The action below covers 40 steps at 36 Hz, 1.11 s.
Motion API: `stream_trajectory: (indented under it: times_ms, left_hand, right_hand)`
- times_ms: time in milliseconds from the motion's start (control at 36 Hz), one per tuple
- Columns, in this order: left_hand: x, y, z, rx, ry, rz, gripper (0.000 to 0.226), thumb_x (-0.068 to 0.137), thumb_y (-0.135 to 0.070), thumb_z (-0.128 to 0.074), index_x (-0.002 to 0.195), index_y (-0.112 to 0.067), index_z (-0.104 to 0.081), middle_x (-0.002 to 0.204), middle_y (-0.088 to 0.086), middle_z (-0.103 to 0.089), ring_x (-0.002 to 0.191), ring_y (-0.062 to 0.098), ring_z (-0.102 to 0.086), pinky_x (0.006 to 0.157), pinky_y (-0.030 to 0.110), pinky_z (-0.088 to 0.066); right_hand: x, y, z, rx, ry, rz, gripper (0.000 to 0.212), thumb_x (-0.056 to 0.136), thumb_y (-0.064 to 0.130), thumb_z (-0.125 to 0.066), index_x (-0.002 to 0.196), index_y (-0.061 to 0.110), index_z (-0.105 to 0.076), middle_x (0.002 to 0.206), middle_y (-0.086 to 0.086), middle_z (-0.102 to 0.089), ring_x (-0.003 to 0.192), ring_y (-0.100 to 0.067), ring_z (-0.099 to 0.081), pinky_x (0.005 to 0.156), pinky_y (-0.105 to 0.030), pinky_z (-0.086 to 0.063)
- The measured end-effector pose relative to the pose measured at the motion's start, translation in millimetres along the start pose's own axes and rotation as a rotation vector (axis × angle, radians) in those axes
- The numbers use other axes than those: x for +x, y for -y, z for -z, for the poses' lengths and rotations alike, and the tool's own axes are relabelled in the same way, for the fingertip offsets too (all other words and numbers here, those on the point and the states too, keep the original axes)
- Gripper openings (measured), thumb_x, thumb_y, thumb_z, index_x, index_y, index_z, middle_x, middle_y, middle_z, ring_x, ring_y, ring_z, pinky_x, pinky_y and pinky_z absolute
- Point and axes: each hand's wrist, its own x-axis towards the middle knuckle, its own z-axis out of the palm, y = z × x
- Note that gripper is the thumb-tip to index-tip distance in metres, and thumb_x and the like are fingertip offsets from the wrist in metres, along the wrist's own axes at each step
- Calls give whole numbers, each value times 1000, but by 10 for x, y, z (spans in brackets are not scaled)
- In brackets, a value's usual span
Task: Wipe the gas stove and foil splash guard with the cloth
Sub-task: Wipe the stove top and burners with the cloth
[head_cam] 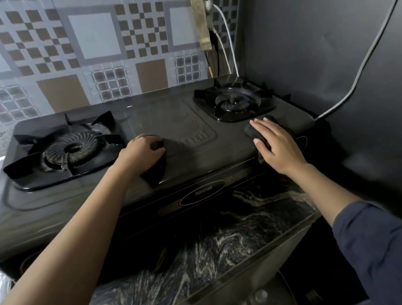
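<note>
Head camera view, looking down at a glossy black two-burner gas stove (165,116) on a dark marbled counter (206,252). The right hand (278,146) lies flat, fingers spread and fairly straight, pressing a small dark crumpled cloth (251,131) onto the stove top. The cloth sits under the fingertips, just in front of the right burner (234,103). The left hand (142,151) rests on the stove's middle with its fingers curled, the left burner (69,152) just beyond its knuckles. Whether it grips anything is too dark to tell.

A silver foil splash guard printed with brown and grey squares (97,38) stands well beyond both hands, behind the stove.

The cloth looks soft, light and limp, so a flat palm or a bunched pinch anywhere on it should carry it. The stove looks heavy and stiff, its surface probably slick. The foil is likely thin and easily creased or torn, so it calls for light strokes.
</note>
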Motion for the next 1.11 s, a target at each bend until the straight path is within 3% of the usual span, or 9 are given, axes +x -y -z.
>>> stream_trajectory:
  times_ms: [83, 222, 389, 694, 778, 889, 1028, 1111]
  left_hand:
    - [-53, 13, -21, -9, -32, -5, 44, 87, -37, -56, 127, -21, -56, 140, 4, -50, 127, 29, -47, 104, 45, -39]
    - [-184, 37, 4, -1, -73, 22, 42, 87, -37, -56, 126, -20, -58, 138, 4, -52, 126, 28, -48, 105, 42, -40]
    - [-334, 47, 79, 27, -96, 40, 41, 89, -29, -57, 128, -18, -57, 134, 8, -56, 119, 30, -53, 102, 36, -41]
    - [-483, 36, 127, 73, -67, 83, 45, 87, -35, -55, 130, -22, -54, 137, 4, -54, 120, 30, -52, 100, 44, -43]
    - [-503, 20, 145, 75, -65, 90, 45, 87, -35, -55, 130, -21, -54, 137, 5, -54, 122, 29, -51, 101, 44, -42]
    - [-546, -19, 178, 61, -67, 110, 41, 88, -33, -55, 127, -20, -57, 132, 9, -56, 118, 31, -52, 99, 43, -43]
    - [-715, -8, 245, 32, -84, 127, 36, 91, -32, -53, 123, -18, -60, 126, 9, -59, 108, 34, -56, 94, 42, -46]
    - [-896, 26, 246, 27, -114, 92, 39, 92, -32, -52, 125, -13, -57, 128, 8, -59, 109, 31, -55, 95, 37, -44]
  right_hand:
    - [17, 32, -96, 61, -119, -5, 45, 92, 33, -41, 129, 11, -53, 131, -8, -56, 127, -24, -47, 109, -39, -35]
    - [48, 109, -235, 97, -256, -18, 37, 91, 28, -44, 117, 9, -63, 119, -9, -65, 114, -27, -58, 102, -43, -42]
    - [89, 321, -305, 94, -272, 5, 34, 90, 25, -47, 111, 9, -67, 114, -8, -68, 109, -24, -62, 99, -40, -45]
    - [170, 1227, -480, 171, -160, -19, 34, 78, 25, -46, 95, 12, -74, 100, -6, -73, 95, -24, -68, 91, -33, -50]
    - [183, 1443, -532, 194, -75, 4, 33, 80, 22, -50, 104, 12, -71, 113, -7, -69, 109, -25, -63, 98, -35, -45]
    - [226, 1429, -444, 243, 151, 36, 41, 91, 28, -50, 131, 16, -52, 141, -4, -49, 135, -20, -38, 111, -29, -25]
    - [161, 1162, -276, 218, 300, 138, 52, 93, 47, -43, 140, 25, -39, 152, 5, -31, 142, -9, -21, 114, -27, -19]
    - [139, 1176, -308, 139, 268, 198, 60, 90, 55, -35, 139, 23, -40, 150, 2, -34, 141, -12, -24, 114, -30, -21]
